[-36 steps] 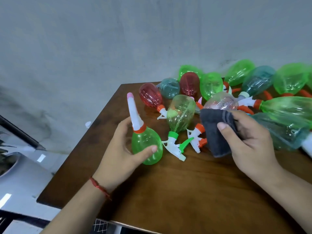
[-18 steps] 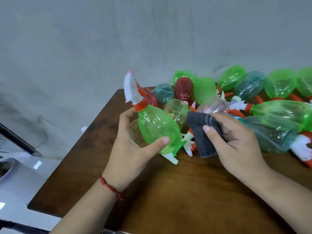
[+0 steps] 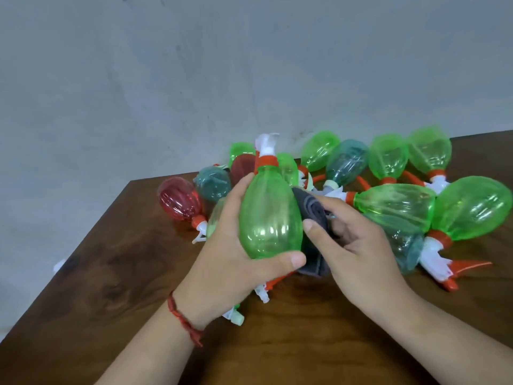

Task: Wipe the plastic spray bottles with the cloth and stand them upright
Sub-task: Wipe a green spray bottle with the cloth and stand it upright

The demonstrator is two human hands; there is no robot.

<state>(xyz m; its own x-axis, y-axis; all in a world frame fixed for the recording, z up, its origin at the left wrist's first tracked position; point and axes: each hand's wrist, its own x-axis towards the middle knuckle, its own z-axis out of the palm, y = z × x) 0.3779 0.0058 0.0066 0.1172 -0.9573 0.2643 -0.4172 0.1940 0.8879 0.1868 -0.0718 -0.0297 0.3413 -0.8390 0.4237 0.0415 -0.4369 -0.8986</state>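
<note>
My left hand (image 3: 230, 254) grips a green spray bottle (image 3: 270, 215) with an orange collar and white trigger head, held above the table with its head pointing away from me. My right hand (image 3: 358, 245) holds a folded dark grey cloth (image 3: 311, 218) pressed against the bottle's right side. Behind them several spray bottles lie on their sides on the brown wooden table (image 3: 111, 287): a red one (image 3: 180, 202) at the left, teal ones (image 3: 215, 183), and green ones (image 3: 394, 207) at the right.
A grey wall (image 3: 194, 79) rises right behind the table. The table's left edge and far-left corner (image 3: 130, 184) are close to the bottles. A large green bottle (image 3: 474, 208) with an orange trigger lies at the far right.
My left hand lifted the green bottle off the table and turned it toward my right hand. The cloth has come against the bottle's side. The view shifted right.
</note>
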